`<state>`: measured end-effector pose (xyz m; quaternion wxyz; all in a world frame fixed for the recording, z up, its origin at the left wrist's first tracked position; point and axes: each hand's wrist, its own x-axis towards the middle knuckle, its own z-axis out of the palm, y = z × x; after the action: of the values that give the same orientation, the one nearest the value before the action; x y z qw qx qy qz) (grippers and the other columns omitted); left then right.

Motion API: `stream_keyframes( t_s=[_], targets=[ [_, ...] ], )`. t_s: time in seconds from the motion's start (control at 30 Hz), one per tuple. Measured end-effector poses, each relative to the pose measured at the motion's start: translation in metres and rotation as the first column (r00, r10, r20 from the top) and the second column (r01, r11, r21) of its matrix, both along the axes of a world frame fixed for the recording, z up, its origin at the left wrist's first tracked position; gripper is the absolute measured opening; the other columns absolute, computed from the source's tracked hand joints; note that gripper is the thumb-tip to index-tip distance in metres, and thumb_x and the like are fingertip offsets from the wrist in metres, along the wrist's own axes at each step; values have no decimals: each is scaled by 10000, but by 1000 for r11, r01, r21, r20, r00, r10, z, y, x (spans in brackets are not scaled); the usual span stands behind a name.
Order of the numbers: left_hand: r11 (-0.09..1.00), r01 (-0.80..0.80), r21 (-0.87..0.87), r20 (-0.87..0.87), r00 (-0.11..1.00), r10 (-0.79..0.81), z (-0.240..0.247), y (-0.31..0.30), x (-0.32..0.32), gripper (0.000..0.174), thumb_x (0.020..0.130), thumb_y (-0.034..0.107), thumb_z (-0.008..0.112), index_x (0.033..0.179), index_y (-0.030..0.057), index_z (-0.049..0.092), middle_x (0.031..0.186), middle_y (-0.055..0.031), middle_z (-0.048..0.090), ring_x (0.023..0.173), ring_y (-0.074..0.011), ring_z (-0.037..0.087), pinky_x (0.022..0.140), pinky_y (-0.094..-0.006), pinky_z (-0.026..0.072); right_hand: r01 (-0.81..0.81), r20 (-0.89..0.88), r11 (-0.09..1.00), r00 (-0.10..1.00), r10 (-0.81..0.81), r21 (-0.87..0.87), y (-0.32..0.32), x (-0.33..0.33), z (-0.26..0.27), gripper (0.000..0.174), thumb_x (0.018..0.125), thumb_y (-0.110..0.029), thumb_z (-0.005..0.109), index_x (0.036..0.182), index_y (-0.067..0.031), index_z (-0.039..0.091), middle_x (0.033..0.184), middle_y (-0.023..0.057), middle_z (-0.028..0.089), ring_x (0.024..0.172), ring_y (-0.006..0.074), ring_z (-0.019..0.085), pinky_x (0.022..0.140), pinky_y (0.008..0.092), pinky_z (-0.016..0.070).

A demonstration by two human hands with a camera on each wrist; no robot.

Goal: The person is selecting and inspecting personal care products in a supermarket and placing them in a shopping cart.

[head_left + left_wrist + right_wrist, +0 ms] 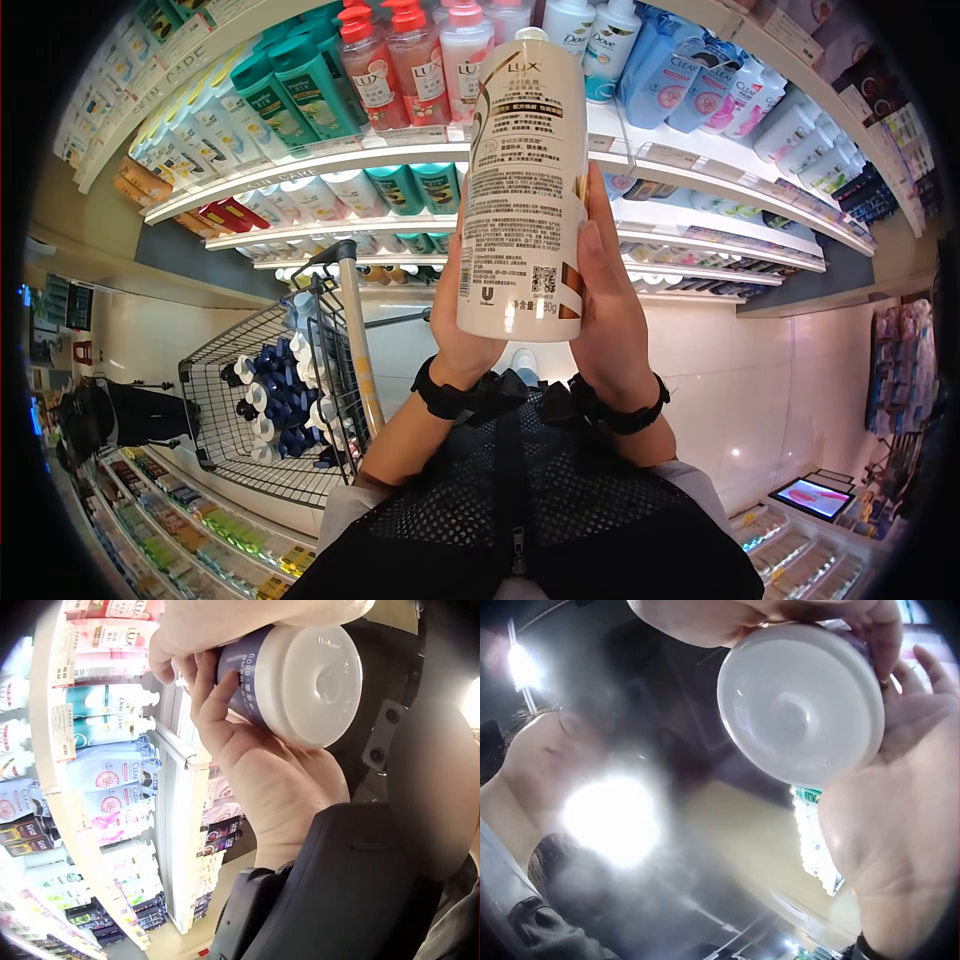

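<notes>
In the head view a tall cream LUX bottle [522, 190] stands nearly upright before the shelves, its printed back label turned to the camera. My left hand [466, 318] grips its left side low down. On the opposite side my right hand [610, 325] holds it, thumb along the edge and fingers reaching behind. The left wrist view looks at the white base of the bottle [322, 686], with a dark blue patch and "680g" on its side; fingers of my left hand [255, 761] curl round it. From the right wrist, the bottle's round base [799, 705] faces the camera beside my right palm [900, 817].
A wire shopping cart [215, 345] stands to the left, with several dark blue and white bottles [280, 385] inside. Shelves [600, 135] of LUX, Dove and CLEAR bottles curve across the front. A lit screen [812, 496] stands at the lower right.
</notes>
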<state>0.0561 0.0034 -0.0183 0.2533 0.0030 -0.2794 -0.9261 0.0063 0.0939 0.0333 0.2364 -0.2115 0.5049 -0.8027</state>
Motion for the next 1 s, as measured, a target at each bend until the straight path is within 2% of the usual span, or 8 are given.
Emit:
stream_keyframes(
  t_s=[0.03, 0.33, 0.5, 0.6, 0.67, 0.7, 0.8, 1.0],
  targets=[
    [991, 65, -115, -92, 993, -76, -2, -1, 1, 488, 920, 285, 186, 1351, 73, 98, 1297, -101, 317, 1161, -195, 356, 978, -320, 276, 2, -17, 1000, 1000, -2, 14, 0, 0, -1, 517, 924, -283, 265, 1353, -77, 63, 1376, 84, 187, 1234, 176, 262, 992, 295, 254],
    [971, 28, -239, 4, 1000, -28, 1, 0, 8, 486, 918, 270, 175, 1352, 68, 90, 1310, -103, 296, 1157, -182, 356, 965, -308, 296, -5, -108, 999, 994, 11, 52, 8, 5, 0, 515, 908, -217, 261, 1353, -64, 53, 1395, 92, 130, 1266, 183, 198, 1010, 297, 212],
    [993, 54, -106, -37, 998, -58, 4, 2, 8, 495, 910, 248, 199, 1351, 59, 79, 1328, -110, 271, 1175, -181, 339, 976, -313, 285, -16, -127, 999, 992, 22, 42, 8, 8, 4, 529, 904, -223, 260, 1352, -54, 36, 1400, 86, 114, 1271, 174, 179, 1012, 283, 191],
    [943, -140, -300, 107, 978, 180, 10, 9, 4, 491, 900, 325, 250, 1271, 5, 284, 1216, -153, 420, 1063, -229, 475, 893, -340, 404, 8, -46, 997, 999, -11, -76, 8, 5, -3, 491, 903, -196, 294, 1334, -14, 142, 1374, 128, 191, 1237, 191, 267, 984, 291, 270],
    [849, -225, -478, 18, 964, 265, 19, 13, 1, 544, 900, 311, 260, 1328, 0, 130, 1320, -156, 279, 1149, -209, 386, 942, -309, 339, -3, 48, 921, 999, 24, -390, 11, 1, -12, 430, 888, -117, 353, 1278, 43, 267, 1288, 184, 339, 1125, 215, 427, 905, 292, 386],
    [797, -167, -581, 30, 974, 226, 23, 12, 4, 590, 902, 313, 254, 1339, 1, 8, 1373, -148, 158, 1210, -192, 291, 976, -286, 264, 115, 298, 844, 953, 56, -524, 11, 3, -11, 352, 858, -32, 391, 1186, 92, 379, 1145, 201, 480, 980, 227, 536, 823, 285, 458],
    [808, -46, -587, -53, 998, 19, 30, 8, 8, 603, 911, 334, 211, 1333, 30, -94, 1393, -140, 73, 1257, -214, 179, 1006, -307, 181, 2, 203, 792, 967, 154, -611, 12, 1, -23, 317, 856, -28, 389, 1145, 101, 408, 1077, 189, 522, 928, 226, 557, 813, 280, 463],
    [675, -103, -731, 136, 947, 291, 55, 20, 10, 591, 910, 345, 241, 1337, -11, 40, 1375, -146, 164, 1232, -208, 248, 998, -293, 207, 60, 358, 885, 925, 125, -462, 10, 2, -30, 335, 896, -168, 303, 1116, 44, 441, 1058, 127, 541, 957, 218, 541, 850, 328, 429]
  ],
)
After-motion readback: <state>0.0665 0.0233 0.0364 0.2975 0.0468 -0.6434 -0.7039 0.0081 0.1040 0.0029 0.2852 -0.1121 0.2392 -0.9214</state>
